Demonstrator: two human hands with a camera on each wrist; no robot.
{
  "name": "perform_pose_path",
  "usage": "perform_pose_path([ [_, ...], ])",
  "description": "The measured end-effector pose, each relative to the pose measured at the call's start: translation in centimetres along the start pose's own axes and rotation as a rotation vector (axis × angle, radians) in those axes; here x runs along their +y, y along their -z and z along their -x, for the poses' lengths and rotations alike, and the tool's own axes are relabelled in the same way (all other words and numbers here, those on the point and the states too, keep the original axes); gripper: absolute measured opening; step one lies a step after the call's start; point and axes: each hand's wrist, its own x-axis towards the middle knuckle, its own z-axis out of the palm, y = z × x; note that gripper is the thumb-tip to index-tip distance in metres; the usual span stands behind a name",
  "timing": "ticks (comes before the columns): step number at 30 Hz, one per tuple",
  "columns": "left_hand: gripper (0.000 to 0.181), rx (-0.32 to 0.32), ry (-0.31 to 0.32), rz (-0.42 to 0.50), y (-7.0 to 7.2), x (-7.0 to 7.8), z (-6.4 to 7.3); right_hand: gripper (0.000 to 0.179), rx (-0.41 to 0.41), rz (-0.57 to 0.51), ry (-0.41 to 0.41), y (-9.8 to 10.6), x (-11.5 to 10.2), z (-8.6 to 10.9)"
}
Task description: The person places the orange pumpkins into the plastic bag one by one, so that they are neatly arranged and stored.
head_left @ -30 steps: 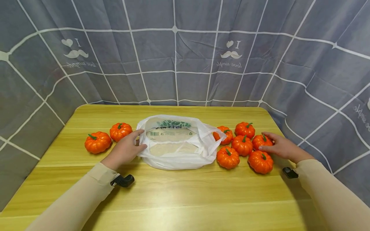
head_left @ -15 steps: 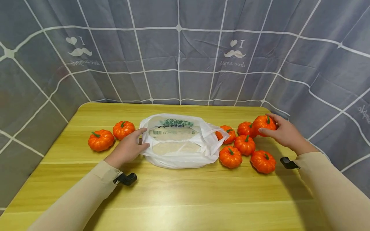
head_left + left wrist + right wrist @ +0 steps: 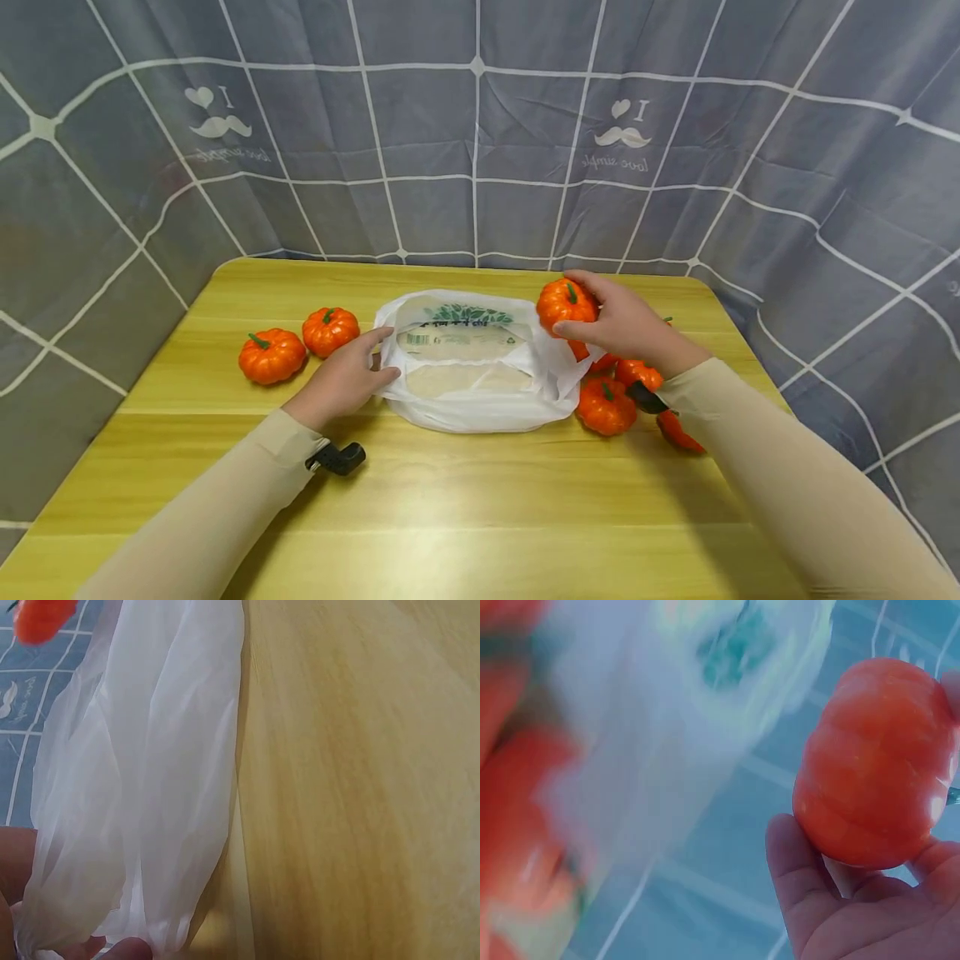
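A: Where do we find the pumpkin (image 3: 557, 307)?

B: We see it in the right hand (image 3: 633, 323), raised off the table (image 3: 465, 508). The thumb lies along its near side, the fingers along its far side, and the green stem (image 3: 572, 292) points up. More orange pumpkins (image 3: 606, 408) sit below that hand, partly hidden by its wrist and sleeve (image 3: 780, 475).

A: And the left hand (image 3: 341, 385)?

B: It grasps the gathered edge of a white plastic bag (image 3: 483, 417), which lies between the two hands with its mouth spread. Two pumpkins (image 3: 272, 357) rest beyond the left hand, toward its outer side.

A: How do we expect the pumpkin to handle?

B: We judge it light and stiff, perhaps an imitation. Its glossy skin may slip, but the rounded ribs should give our fingertips some purchase. We would hold it around its widest part, as here, and spare the thin stem.

A: And the bag?

B: We take it for thin, limp and easily torn. We would hold its bunched rim gently, since a single layer might stretch.
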Motion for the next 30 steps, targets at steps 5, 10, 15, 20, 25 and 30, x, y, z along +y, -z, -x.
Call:
perform_pose_path([
  [5, 0.071, 0.006, -0.006, -0.007, 0.0, 0.1, -0.1, 0.085, -0.076, -0.041, 0.091, -3.8, -3.1, -2.7],
  [10, 0.071, 0.002, -0.005, -0.012, -0.1, 0.2, -0.3, 0.086, -0.117, -0.043, 0.129, -7.0, -4.7, -5.2],
  [15, 0.071, 0.002, -0.001, -0.011, -0.3, 0.2, -0.4, 0.088, -0.127, 0.021, 0.108, -9.3, -5.5, -7.1],
  [20, 0.072, 0.003, -0.001, 0.001, -0.2, 0.3, -0.3, 0.089, -0.150, 0.051, 0.100, -10.9, -6.3, -8.3],
  [25, 0.072, -0.003, -0.002, -0.011, -0.3, 0.3, -0.2, 0.088, -0.175, 0.053, 0.103, -12.1, -6.4, -9.1],
  [30, 0.072, 0.003, -0.003, -0.013, -0.3, 0.2, 0.0, 0.090, -0.206, 0.057, 0.107, -13.1, -6.6, -9.5],
])
